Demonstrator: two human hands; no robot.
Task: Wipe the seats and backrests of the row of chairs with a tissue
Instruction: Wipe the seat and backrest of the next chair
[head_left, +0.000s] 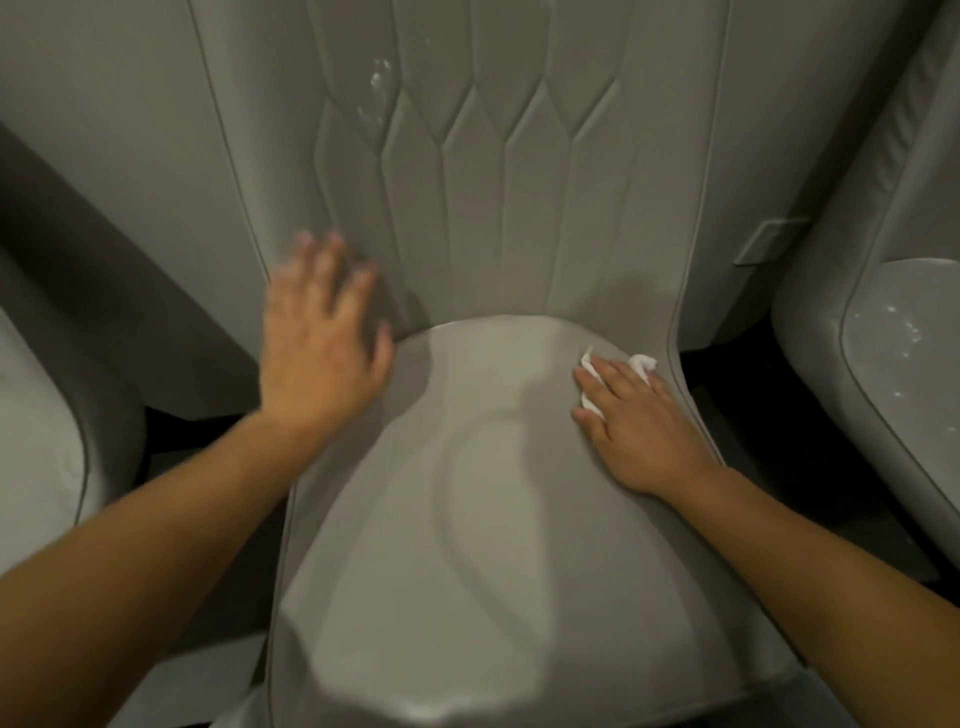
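Smooth grey leather seat (498, 467) with a diamond-quilted backrest (519, 171). The right hand (639, 431), fingers flat, presses a crumpled white tissue (640, 362) at the seat's right rear, mostly hidden beneath. The left hand (322, 332), blurred, spreads open on the backrest's lower left.

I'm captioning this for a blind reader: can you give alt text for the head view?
A person's right hand presses a white tissue flat on the back right of a grey padded chair seat. The left hand, fingers spread, is at the lower left edge of the quilted backrest. Neighbouring grey chairs flank it.
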